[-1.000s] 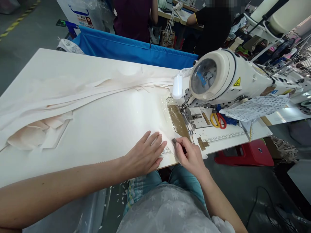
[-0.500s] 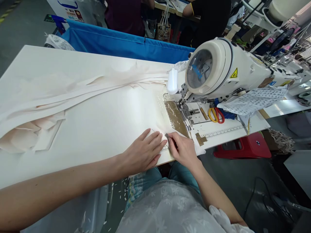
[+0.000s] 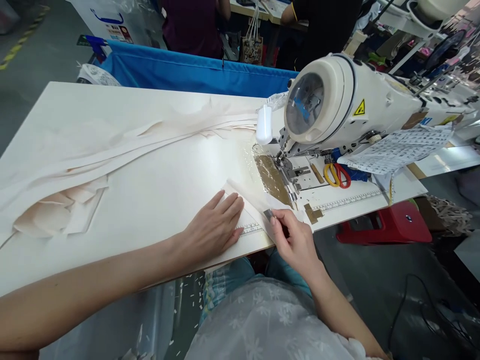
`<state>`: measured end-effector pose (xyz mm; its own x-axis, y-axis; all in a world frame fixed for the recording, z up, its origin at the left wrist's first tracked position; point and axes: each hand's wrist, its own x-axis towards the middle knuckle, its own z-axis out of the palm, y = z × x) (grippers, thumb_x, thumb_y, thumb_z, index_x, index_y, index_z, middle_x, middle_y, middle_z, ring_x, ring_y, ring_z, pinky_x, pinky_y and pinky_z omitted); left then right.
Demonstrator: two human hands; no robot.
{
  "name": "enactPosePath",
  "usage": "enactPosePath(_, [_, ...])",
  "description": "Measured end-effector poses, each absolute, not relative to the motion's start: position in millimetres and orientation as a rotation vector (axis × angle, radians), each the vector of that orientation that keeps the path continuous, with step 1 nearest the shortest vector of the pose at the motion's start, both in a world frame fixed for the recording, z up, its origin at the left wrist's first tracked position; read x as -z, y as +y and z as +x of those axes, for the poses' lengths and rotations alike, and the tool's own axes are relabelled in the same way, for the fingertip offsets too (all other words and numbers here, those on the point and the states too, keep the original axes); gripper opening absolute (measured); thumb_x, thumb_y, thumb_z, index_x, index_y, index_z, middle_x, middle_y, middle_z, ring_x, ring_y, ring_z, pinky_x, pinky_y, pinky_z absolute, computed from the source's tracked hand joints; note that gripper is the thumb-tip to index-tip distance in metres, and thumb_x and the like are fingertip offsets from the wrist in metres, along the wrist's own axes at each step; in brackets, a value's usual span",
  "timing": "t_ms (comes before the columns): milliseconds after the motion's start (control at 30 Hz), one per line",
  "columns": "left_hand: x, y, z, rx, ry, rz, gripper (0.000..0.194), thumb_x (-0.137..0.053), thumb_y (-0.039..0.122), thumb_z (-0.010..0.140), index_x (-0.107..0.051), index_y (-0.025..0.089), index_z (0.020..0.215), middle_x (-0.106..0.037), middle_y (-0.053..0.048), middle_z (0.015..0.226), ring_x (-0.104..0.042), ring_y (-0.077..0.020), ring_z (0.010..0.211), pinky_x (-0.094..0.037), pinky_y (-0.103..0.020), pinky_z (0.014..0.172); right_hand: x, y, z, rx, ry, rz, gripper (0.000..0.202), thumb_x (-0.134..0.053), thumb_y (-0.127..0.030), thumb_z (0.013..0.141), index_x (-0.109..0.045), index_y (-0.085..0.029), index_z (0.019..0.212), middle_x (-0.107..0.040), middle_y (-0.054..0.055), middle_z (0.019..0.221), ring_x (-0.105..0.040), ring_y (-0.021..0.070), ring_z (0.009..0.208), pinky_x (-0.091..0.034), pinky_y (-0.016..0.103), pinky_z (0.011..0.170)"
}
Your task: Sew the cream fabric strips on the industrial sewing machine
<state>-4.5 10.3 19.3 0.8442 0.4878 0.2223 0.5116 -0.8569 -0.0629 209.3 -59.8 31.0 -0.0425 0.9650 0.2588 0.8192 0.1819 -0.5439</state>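
Note:
My left hand (image 3: 215, 225) lies flat on the white table, fingers stretched out, its fingertips at the edge of a white piece of cloth (image 3: 249, 200). That cloth runs slantwise from my left fingertips to beneath my right hand (image 3: 296, 240). Between thumb and forefinger my right hand pinches a small flat grey metal piece (image 3: 268, 214), its end sticking out toward the cloth. Its exact kind is too small to make out. A printed ruler scale (image 3: 251, 229) shows on the table between the hands.
A sewing machine (image 3: 345, 100) stands at the right, with yellow-and-red-handled scissors (image 3: 336, 175) beside its plate. Long pale cloth layers (image 3: 123, 145) stretch across the left of the table. Behind hangs a blue fabric bin (image 3: 168, 67). A red stool (image 3: 397, 222) is below right.
My right hand has moved away from the left, toward the lower right, with the metal piece. More of the cloth and ruler shows between the hands. The view has shifted slightly.

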Motion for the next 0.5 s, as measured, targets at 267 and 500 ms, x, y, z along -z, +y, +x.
enactPosePath(267, [-24.7, 0.9, -4.3, 0.125, -0.737, -2.958, 0.059, -0.048, 0.049, 0.097, -0.050, 0.010, 0.142, -0.054, -0.027, 0.134, -0.050, -0.0432, 0.127, -0.041, -0.054, 0.102, -15.7, -23.1, 200.2, -0.237, -2.132, -1.573, 0.019, -0.041, -0.024, 0.100, -0.059, -0.020, 0.103, -0.072, 0.001, 0.079, -0.065, 0.0149, 0.063, -0.039, 0.025, 0.057])
enactPosePath(500, [-23.7, 2.0, -3.3, 0.135, -0.726, -2.942, 0.061, -0.047, 0.050, 0.096, -0.051, 0.010, 0.142, -0.056, -0.028, 0.131, -0.051, -0.0438, 0.125, -0.041, -0.055, 0.101, -14.3, -15.5, 199.5, -0.179, -2.225, -1.580, 0.020, -0.041, -0.022, 0.099, -0.060, -0.019, 0.105, -0.075, 0.002, 0.085, -0.067, 0.0159, 0.068, -0.037, 0.025, 0.059])
